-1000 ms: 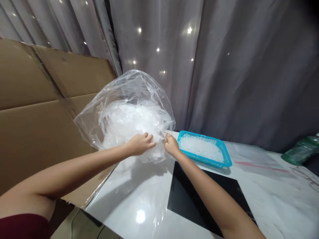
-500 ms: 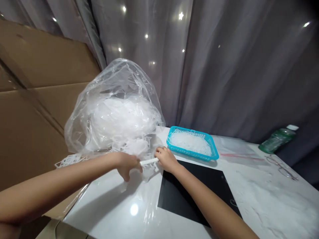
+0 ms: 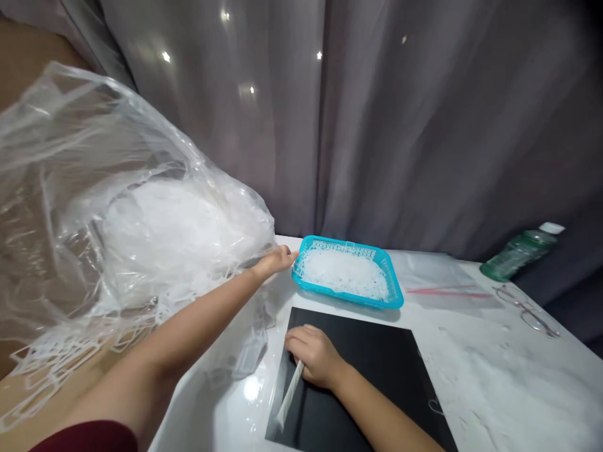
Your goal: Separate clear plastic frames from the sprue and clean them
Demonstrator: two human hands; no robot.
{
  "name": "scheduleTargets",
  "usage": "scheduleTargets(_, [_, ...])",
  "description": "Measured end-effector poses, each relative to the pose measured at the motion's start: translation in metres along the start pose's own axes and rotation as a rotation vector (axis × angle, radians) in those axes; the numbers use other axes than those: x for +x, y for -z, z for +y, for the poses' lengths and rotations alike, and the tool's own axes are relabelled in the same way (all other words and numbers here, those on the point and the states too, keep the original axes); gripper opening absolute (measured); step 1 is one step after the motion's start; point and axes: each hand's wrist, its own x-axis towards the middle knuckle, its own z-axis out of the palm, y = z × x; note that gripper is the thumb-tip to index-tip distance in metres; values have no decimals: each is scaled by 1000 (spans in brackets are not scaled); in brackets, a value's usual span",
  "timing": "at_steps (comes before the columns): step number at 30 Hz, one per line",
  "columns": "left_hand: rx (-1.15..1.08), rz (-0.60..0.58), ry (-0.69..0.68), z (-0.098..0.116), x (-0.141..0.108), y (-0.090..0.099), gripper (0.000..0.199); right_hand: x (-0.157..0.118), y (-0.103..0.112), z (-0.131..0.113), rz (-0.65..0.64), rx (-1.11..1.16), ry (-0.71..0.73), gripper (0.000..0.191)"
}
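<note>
My left hand (image 3: 277,258) reaches to the left rim of the blue basket (image 3: 348,298), its fingers closed at the rim; whether they grip the basket or a white piece there is unclear. White small pieces (image 3: 342,270) fill the basket. My right hand (image 3: 313,355) is closed round a thin white stick-like bundle (image 3: 291,394), which slants down over the black sheet (image 3: 372,351). At the left bulges a big clear plastic bag (image 3: 164,232) full of white material. White loop-shaped pieces (image 3: 61,361) spill from its lower edge.
A clear plastic bag with red lines (image 3: 433,276) lies right of the basket. Farther right are a green bottle (image 3: 518,254) on its side and eyeglasses (image 3: 532,317). A grey curtain (image 3: 400,125) hangs behind the white table (image 3: 471,370).
My left hand has left the white bundle and moved up to the basket. My right hand has brought the bundle down over the black sheet. The big bag has spread left and looks larger.
</note>
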Motion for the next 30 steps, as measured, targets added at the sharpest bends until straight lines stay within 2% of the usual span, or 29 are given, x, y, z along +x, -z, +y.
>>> scheduleTargets(4, [-171,-17,41,-2,26,-3,32,2,4,4,70,40,-22,23])
scheduleTargets(7, [-373,-6,-14,1,17,0,27,3,5,6,105,65,-49,25])
scheduleTargets(10, [-591,-58,-116,6,-15,3,29,3,5,6,118,86,-59,25])
scheduleTargets(13, [-794,-167,-194,9,-58,6,36,2,4,6,117,105,-65,25])
scheduleTargets(15, [-1020,-271,-244,11,-84,9,40,1,4,6,112,120,-71,24])
scheduleTargets(17, [-1138,-309,-281,14,-103,14,39,0,5,6,105,131,-78,23])
scheduleTargets(21, [-1113,-254,-307,20,-125,23,32,-1,6,6,98,125,-100,22])
scheduleTargets(27, [-1094,-206,-373,28,-142,32,28,-4,5,6,117,102,-111,23])
scheduleTargets(30, [-968,-156,-401,25,-144,32,27,-4,6,6,124,94,-102,22])
